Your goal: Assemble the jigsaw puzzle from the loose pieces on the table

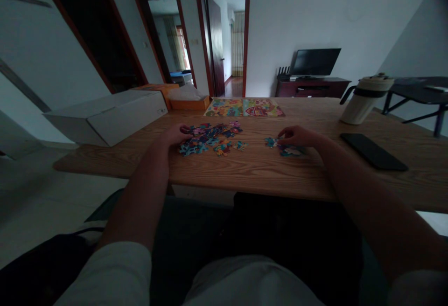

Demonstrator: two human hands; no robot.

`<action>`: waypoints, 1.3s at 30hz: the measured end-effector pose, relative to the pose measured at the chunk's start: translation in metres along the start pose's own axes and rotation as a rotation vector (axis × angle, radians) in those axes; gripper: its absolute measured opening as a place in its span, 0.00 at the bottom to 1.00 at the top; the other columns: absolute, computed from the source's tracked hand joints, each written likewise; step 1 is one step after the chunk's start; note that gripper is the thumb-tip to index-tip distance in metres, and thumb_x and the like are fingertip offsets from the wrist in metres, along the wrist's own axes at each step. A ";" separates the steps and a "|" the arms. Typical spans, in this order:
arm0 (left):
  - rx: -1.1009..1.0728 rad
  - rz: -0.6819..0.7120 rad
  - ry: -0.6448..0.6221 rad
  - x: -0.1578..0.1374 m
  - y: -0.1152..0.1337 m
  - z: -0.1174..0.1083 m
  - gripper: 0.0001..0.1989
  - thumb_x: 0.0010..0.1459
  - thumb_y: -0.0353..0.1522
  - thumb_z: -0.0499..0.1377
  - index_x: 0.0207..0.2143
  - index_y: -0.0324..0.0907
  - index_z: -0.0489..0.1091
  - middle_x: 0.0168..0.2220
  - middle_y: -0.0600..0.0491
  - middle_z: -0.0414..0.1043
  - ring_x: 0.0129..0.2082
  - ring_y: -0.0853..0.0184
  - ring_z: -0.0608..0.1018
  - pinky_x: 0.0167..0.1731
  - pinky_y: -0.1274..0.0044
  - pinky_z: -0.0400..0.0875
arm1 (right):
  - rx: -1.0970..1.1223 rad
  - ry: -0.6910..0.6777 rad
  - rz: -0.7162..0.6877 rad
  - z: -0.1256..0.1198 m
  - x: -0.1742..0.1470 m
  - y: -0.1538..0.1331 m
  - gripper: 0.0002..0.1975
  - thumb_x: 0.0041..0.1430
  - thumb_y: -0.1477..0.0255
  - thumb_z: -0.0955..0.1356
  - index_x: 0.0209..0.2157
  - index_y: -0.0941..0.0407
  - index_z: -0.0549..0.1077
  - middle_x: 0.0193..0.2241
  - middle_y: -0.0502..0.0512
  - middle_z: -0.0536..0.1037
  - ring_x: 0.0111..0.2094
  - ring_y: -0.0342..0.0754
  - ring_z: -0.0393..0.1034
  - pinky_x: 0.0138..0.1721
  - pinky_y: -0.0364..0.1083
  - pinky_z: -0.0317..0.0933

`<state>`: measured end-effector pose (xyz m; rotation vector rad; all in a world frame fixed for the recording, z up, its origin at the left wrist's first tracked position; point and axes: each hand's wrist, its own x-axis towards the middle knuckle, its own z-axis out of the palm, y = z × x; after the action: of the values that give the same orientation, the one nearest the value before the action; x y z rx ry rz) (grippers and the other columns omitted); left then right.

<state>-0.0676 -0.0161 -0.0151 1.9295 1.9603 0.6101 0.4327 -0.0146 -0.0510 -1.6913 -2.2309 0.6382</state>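
Note:
A loose pile of colourful jigsaw puzzle pieces [219,133] lies on the wooden table in front of me. My left hand [178,135] rests at the pile's left edge, its fingers slightly curved and apart, with nothing visible between them. To the right, a small group of puzzle pieces [291,150] lies partly under my right hand [297,135]. That hand's thumb and fingertips come together at a blue puzzle piece [270,142] beside the group. Between the two hands, a few orange and teal pieces [224,148] lie at the pile's near edge.
Behind the pile lies a colourful printed picture sheet [245,107]. A long white box [119,112] and an orange tissue box [189,104] stand at the left. At the right are a black phone [373,151] and a cream thermos jug [366,100]. The wooden table's [238,173] front edge is near me.

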 end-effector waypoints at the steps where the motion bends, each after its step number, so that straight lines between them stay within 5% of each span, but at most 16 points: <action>1: 0.000 -0.020 -0.013 -0.001 0.002 -0.001 0.19 0.56 0.34 0.67 0.50 0.38 0.74 0.51 0.43 0.78 0.44 0.59 0.81 0.40 0.73 0.76 | 0.000 -0.003 0.002 0.000 0.000 0.000 0.24 0.54 0.54 0.75 0.46 0.56 0.81 0.36 0.60 0.82 0.35 0.52 0.76 0.37 0.47 0.68; 7: 0.087 -0.064 0.054 -0.019 0.013 -0.015 0.26 0.56 0.45 0.66 0.53 0.40 0.74 0.52 0.44 0.78 0.48 0.54 0.81 0.45 0.71 0.76 | 0.018 -0.016 -0.008 0.001 0.002 0.003 0.22 0.56 0.55 0.75 0.46 0.56 0.81 0.36 0.59 0.82 0.35 0.53 0.77 0.35 0.47 0.69; 12: 0.206 -0.035 -0.048 -0.059 0.006 -0.013 0.33 0.51 0.52 0.66 0.54 0.43 0.75 0.54 0.44 0.78 0.51 0.50 0.79 0.51 0.66 0.73 | 0.026 -0.011 -0.027 0.002 0.003 0.005 0.22 0.54 0.54 0.76 0.45 0.54 0.81 0.36 0.59 0.83 0.36 0.54 0.77 0.36 0.49 0.70; 16: 0.183 -0.018 0.043 -0.082 0.002 0.004 0.36 0.51 0.52 0.67 0.58 0.44 0.72 0.58 0.43 0.74 0.55 0.49 0.77 0.54 0.65 0.71 | 0.032 -0.007 -0.027 0.002 0.003 0.006 0.23 0.53 0.53 0.76 0.44 0.55 0.81 0.36 0.60 0.83 0.35 0.53 0.77 0.36 0.49 0.70; 21: 0.005 -0.043 0.156 -0.088 0.003 0.015 0.43 0.48 0.46 0.71 0.65 0.46 0.65 0.52 0.46 0.77 0.47 0.54 0.80 0.46 0.69 0.75 | 0.036 0.004 -0.028 0.002 0.003 0.007 0.23 0.53 0.53 0.75 0.45 0.55 0.81 0.35 0.59 0.83 0.35 0.53 0.76 0.36 0.48 0.69; 31: -0.074 0.014 0.267 -0.089 -0.024 -0.007 0.25 0.56 0.40 0.64 0.56 0.47 0.74 0.53 0.49 0.78 0.47 0.57 0.80 0.49 0.70 0.75 | 0.013 -0.003 -0.029 0.000 0.002 0.005 0.22 0.55 0.54 0.74 0.44 0.55 0.81 0.36 0.58 0.83 0.35 0.52 0.76 0.35 0.47 0.67; 39: 0.076 -0.044 0.212 -0.075 -0.048 -0.027 0.24 0.56 0.41 0.62 0.55 0.44 0.74 0.56 0.46 0.77 0.53 0.54 0.79 0.56 0.67 0.72 | 0.000 0.010 -0.028 0.000 0.003 0.008 0.22 0.56 0.54 0.73 0.45 0.55 0.82 0.35 0.59 0.83 0.35 0.53 0.76 0.35 0.48 0.69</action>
<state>-0.1197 -0.0925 -0.0211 1.9284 2.1771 0.7665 0.4382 -0.0106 -0.0553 -1.6566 -2.2440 0.6222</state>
